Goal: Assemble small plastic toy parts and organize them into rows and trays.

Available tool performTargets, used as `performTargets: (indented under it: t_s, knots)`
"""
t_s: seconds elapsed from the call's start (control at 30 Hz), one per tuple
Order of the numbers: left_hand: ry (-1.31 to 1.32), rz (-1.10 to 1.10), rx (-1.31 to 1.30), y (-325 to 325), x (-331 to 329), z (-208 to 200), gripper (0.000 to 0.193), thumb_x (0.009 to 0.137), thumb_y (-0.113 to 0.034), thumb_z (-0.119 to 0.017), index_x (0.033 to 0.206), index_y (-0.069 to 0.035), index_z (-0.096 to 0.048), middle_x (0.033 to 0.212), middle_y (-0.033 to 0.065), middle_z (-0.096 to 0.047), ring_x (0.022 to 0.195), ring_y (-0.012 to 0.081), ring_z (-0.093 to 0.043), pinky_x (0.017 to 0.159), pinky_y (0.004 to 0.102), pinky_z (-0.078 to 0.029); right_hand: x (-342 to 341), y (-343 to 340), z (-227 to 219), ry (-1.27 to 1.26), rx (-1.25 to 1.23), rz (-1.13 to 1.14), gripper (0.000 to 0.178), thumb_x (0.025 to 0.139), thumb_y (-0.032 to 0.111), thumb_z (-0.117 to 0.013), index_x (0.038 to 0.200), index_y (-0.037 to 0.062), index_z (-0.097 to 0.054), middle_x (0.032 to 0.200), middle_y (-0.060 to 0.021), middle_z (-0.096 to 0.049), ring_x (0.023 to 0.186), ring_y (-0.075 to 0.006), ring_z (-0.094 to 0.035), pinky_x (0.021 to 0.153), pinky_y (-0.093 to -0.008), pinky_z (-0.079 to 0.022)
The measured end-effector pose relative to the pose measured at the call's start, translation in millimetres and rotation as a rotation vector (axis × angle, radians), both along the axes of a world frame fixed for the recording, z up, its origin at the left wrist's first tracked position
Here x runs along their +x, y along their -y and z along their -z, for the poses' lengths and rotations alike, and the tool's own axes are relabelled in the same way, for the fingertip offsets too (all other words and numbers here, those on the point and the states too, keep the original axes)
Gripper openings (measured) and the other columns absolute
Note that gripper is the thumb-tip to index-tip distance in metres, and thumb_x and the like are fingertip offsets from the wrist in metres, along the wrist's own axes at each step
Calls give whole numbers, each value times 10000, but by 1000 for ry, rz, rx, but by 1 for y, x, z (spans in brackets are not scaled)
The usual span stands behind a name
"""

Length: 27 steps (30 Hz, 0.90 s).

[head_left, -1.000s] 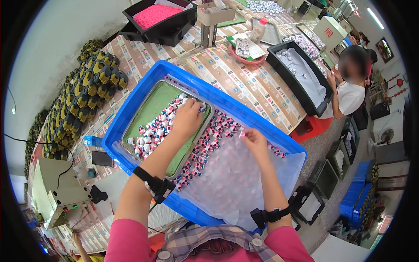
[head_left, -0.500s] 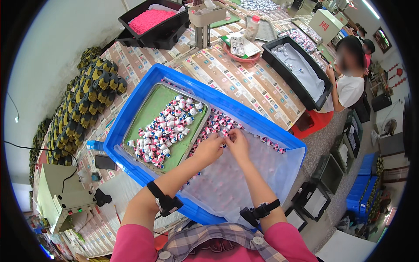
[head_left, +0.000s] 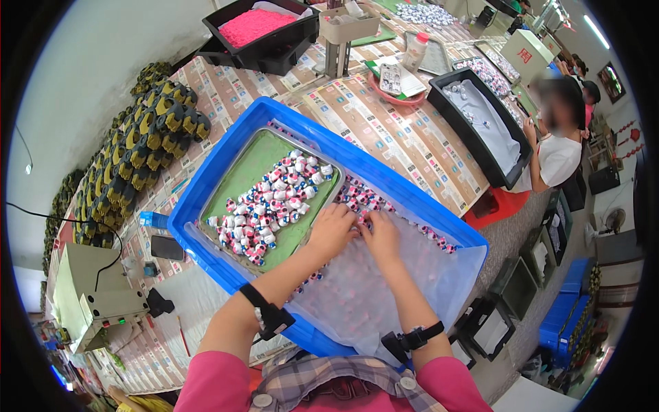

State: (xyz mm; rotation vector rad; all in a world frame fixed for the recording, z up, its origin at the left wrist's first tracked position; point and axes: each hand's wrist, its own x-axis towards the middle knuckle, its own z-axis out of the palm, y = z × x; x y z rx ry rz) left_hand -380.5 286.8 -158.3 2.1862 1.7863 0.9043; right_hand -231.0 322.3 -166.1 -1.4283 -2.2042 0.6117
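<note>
Painted figurines heaped on green-lined tray inside blue bin, presumably for easy reach; left hand, right hand meet near fingertips beside tray; whether pinching figurine, cannot tell; white sheet likely separates layers.

On my feed I see a smooth, glossy plastic tub; the tray at its left has a metal rim and matt lining. The figures look smooth and shiny, like painted plastic. At right lies a thin, translucent sheet, plastic or paper, I can't tell. Far left, pink pieces look rough; the near apron is cloth.
</note>
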Motion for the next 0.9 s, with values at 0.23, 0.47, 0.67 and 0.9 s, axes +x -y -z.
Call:
performTargets:
  t_s: [0.23,0.47,0.67,0.9]
  knots:
    - [-261,-342,-58,-47,-65,-18,209,705,-115,-628,902,-67,-574,877,92,-553,910,274,-517,767,391,-420,-71,-56,-35,-7,146,-130,185,774,128,-608,946,68,-581,834,-118,-587,747,-291,-608,644,-373,-483]
    - [-437,-256,-76,-48,-72,-10,188,685,-98,-591,861,-47,-551,893,92,-561,910,243,-513,774,345,-411,-125,-65,-7,295,256,-129,149,786,107,-508,928,88,-547,846,-121,-567,742,-280,-625,623,-377,-513]
    - [-273,-234,75,-39,-84,-8,231,692,-110,-619,905,-52,-551,865,99,-535,866,266,-541,741,383,-440,-115,-66,-25,92,249,-158,212,747,86,-568,957,88,-536,858,-140,-569,747,-279,-610,635,-372,-508]
    - [-330,-244,-10,-43,-80,-10,215,684,-194,-658,846,-72,-590,858,75,-547,879,248,-547,750,382,-434,-16,-41,-41,-1088,-942,-39,255,823,18,-546,1076,49,-522,877,-83,-571,780,-183,-604,684,-314,-533]
